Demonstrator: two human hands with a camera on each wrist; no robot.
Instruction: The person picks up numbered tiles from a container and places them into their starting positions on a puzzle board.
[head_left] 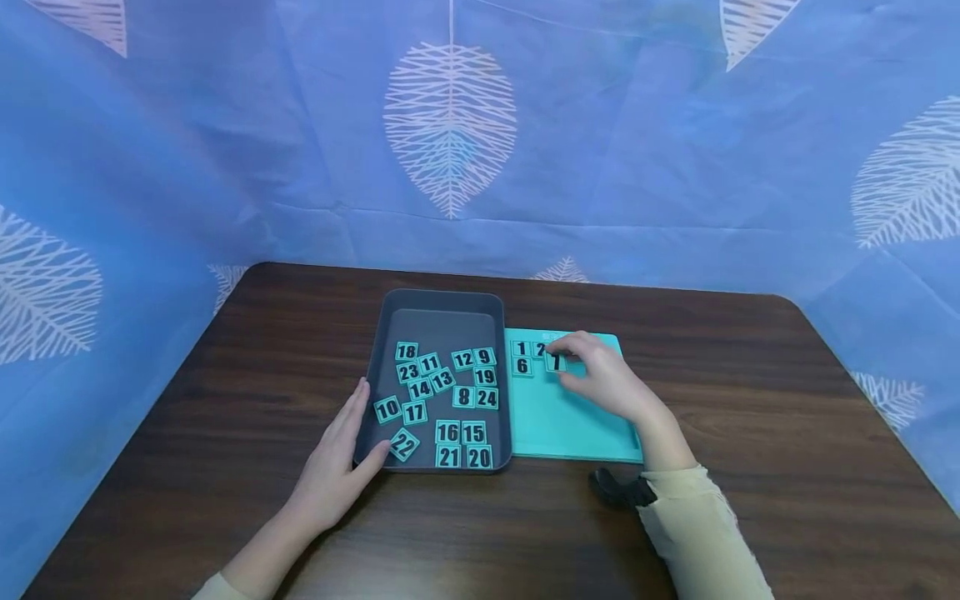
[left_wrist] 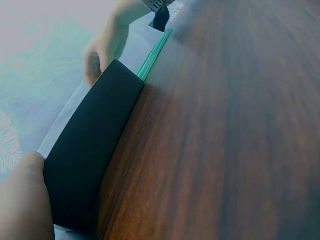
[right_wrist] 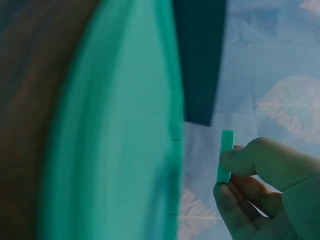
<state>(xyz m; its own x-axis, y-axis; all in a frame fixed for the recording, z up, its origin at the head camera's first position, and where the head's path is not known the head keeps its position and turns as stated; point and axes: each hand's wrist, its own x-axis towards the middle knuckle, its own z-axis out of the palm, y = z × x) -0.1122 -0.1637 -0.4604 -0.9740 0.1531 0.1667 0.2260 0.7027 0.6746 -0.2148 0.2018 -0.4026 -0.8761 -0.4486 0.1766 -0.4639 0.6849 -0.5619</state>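
My right hand [head_left: 600,375] pinches a small turquoise number tile [head_left: 555,363] between thumb and fingers, above the turquoise board [head_left: 570,425]. Its number looks like 7. In the right wrist view this tile [right_wrist: 225,155] appears edge-on, apart from the board. Tiles 1 [head_left: 521,349], 2 [head_left: 539,349] and 6 [head_left: 522,367] lie at the board's upper left; fingers partly cover tile 2. My left hand [head_left: 333,471] rests at the near-left corner of the dark grey tray [head_left: 442,325], fingers straight along its side and thumb at the front rim, near tile 22 [head_left: 404,445].
Several loose number tiles lie face up in the tray, among them 18 [head_left: 407,351] and 20 [head_left: 479,457]. The tray stands against the board's left side on a dark wooden table [head_left: 750,400]. Blue leaf-patterned cloth [head_left: 637,150] hangs behind and around the table.
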